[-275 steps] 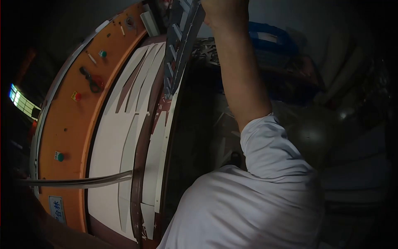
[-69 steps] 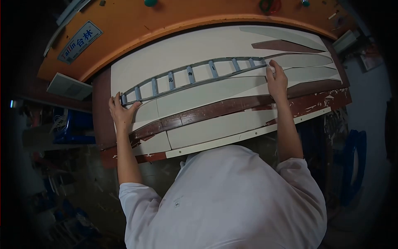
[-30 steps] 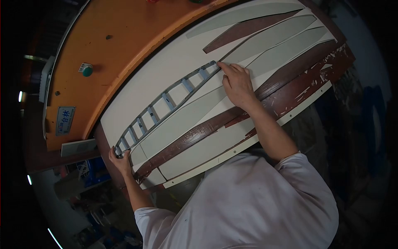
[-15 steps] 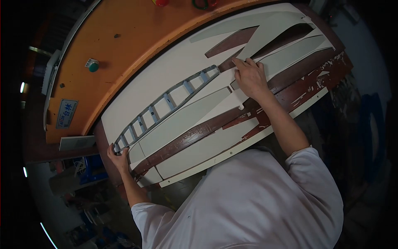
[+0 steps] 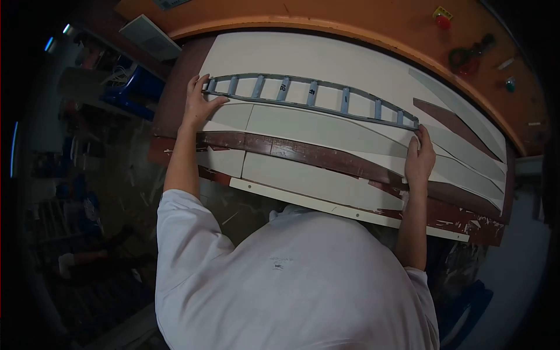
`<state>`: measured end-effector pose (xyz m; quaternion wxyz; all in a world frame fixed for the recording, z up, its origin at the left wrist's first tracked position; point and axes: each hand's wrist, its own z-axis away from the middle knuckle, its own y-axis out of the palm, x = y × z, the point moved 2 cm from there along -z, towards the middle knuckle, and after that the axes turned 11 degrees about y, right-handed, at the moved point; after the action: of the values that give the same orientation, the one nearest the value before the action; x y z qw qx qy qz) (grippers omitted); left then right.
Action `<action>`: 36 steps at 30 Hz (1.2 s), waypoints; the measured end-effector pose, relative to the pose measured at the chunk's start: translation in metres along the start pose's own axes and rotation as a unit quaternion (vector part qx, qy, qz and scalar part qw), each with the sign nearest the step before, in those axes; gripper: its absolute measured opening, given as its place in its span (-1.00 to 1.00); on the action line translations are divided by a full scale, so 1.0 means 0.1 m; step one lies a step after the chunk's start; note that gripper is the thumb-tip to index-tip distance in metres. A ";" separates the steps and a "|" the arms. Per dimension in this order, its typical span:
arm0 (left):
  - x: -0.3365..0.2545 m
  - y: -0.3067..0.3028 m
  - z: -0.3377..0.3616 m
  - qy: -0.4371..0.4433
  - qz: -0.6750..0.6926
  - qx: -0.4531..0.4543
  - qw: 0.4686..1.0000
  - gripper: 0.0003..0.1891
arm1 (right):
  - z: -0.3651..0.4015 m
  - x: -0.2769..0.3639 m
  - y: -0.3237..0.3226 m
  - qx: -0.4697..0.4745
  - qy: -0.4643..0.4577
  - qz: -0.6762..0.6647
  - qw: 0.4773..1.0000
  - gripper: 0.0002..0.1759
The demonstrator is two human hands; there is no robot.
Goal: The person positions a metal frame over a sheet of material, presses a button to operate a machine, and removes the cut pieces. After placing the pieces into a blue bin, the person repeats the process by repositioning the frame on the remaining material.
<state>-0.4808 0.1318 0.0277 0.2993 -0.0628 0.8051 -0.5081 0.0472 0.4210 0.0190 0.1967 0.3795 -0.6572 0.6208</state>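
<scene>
A long grey ladder-shaped frame lies across a white sheet on the cutting bed. My left hand grips the frame's left end, thumb and fingers around it. My right hand rests at the frame's right tip, fingers pressed on the sheet beside it. Below the frame lie grey-white cut panels and a dark red strip of bare bed.
An orange machine rim curves along the far side, with a red button and red-handled scissors on it. Narrow cut slivers lie to the right. A blue crate and clutter sit at the left.
My view has swung round, so the sheet now runs nearly level. My right hand left the lifted cut panel and came back to the frame's right tip. My left hand stays on the left end.
</scene>
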 end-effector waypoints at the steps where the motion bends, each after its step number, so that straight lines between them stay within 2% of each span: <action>1: -0.01 -0.02 0.01 -0.002 -0.012 -0.002 1.000 0.03 | -0.01 -0.04 0.02 -0.007 0.000 -0.009 1.000 -0.54; 4: 0.01 -0.04 0.05 -0.003 -0.028 -0.016 0.999 -0.01 | -0.03 -0.16 0.11 -0.029 -0.019 -0.019 0.999 -0.51; 10: -0.02 -0.02 0.09 0.005 0.004 -0.058 0.998 -0.06 | -0.01 -0.15 0.10 -0.003 -0.014 -0.044 0.999 -0.48; 15: -0.02 -0.03 0.10 0.019 0.018 -0.075 0.997 -0.03 | -0.02 -0.20 0.10 -0.009 -0.006 -0.041 0.999 -0.47; 20: -0.04 -0.05 0.12 0.019 0.043 -0.088 0.995 -0.02 | -0.02 -0.25 0.10 0.031 0.003 -0.073 0.997 -0.47; 27: -0.01 -0.06 0.14 -0.007 0.080 -0.075 0.994 0.11 | -0.14 -0.47 0.10 -0.008 -0.035 0.121 0.992 -0.37; 33: 0.03 -0.03 0.13 0.004 0.083 -0.085 0.993 0.08 | -0.14 -0.49 0.11 -0.009 -0.062 0.151 0.987 -0.32; 36: 0.02 -0.03 0.13 0.007 0.085 -0.087 0.993 0.05 | -0.13 -0.45 0.10 -0.011 -0.060 0.165 0.985 -0.36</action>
<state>-0.4762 0.1188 0.0256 0.3288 -0.0166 0.8509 -0.4094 0.0659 0.4443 -0.0185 0.0565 0.3003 -0.7279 0.6138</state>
